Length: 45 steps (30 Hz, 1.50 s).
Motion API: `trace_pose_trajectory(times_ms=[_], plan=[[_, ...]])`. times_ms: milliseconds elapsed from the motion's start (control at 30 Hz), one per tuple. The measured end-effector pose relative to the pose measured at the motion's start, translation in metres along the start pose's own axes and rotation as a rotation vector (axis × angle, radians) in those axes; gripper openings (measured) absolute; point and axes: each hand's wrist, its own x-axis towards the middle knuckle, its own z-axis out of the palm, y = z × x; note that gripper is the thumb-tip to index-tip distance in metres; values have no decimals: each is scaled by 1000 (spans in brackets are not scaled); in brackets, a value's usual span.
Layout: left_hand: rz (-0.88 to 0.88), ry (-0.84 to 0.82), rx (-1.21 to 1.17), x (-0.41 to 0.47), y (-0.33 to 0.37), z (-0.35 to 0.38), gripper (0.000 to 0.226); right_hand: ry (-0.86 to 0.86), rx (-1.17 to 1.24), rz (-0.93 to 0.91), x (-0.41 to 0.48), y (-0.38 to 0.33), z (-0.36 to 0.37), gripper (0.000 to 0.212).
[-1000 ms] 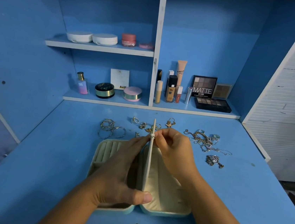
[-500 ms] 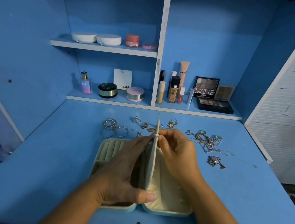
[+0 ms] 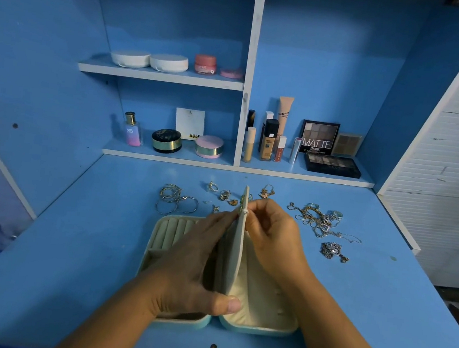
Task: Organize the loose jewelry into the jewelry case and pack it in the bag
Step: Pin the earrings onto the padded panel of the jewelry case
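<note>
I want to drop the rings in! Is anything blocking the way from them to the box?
Yes: the left hand lies over much of the jewelry case's left half, and with the right hand it holds the middle flap upright. Nothing lies between the loose rings and the case.

Merely a slight rightward slide of shelves (image 3: 162, 76) and jewelry case (image 3: 256, 330) in view (camera shift)

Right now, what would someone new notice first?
The left hand and right hand hold a cream padded flap upright in the open pale-blue jewelry case at the middle of the blue desk. Behind it lie thin metal hoops on the left and a tangled heap of gold and silver chains on the right.
</note>
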Motion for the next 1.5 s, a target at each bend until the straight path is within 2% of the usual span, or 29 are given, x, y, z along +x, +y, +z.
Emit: trace_pose_trajectory(times_ms=[133, 233, 333, 433, 567, 733, 833, 967, 1033, 1100, 1200, 1267, 1367, 1500], plan=[[-4, 0, 4, 0, 0, 0, 117, -38, -90, 4, 1, -4, -2, 11], [-22, 3, 11, 0, -1, 1, 119, -50, 18, 58, -3, -12, -4, 6], [-30, 1, 33, 0, -1, 1, 120, -124, 165, 92, -15, -29, -16, 34], [-12, -9, 62, 2, -2, 1, 119, -235, 53, 40, -34, -41, -31, 49], [10, -21, 92, 3, 0, 2, 117, -237, -121, -37, -49, -41, -38, 65], [-37, -78, 186, 5, 5, 2, 124, -201, -40, -39, -60, -44, -45, 65], [-58, -107, 236, 5, 3, 2, 132, -181, 51, 5, -68, -42, -51, 54], [-145, -120, 305, 0, 1, -8, 133, -134, -144, -17, -78, -31, -62, 32], [-165, -67, 387, -3, -6, -12, 127, -104, -264, -19, -85, -22, -67, 38], [-185, -44, 459, -4, -12, -14, 121, -84, -392, 2, -91, -12, -67, 36], [-185, -46, 545, -6, -16, -11, 113, -90, -570, 67, -98, 2, -66, 50], [-176, -28, 586, -7, -17, -8, 109, -118, -693, 43, -100, 7, -66, 55], [-174, -1, 591, -7, -17, -6, 106, -173, -728, 19, -94, 9, -73, 58], [-167, -6, 579, -5, -19, -8, 112, -127, -686, -3, -72, 18, -85, 43]])
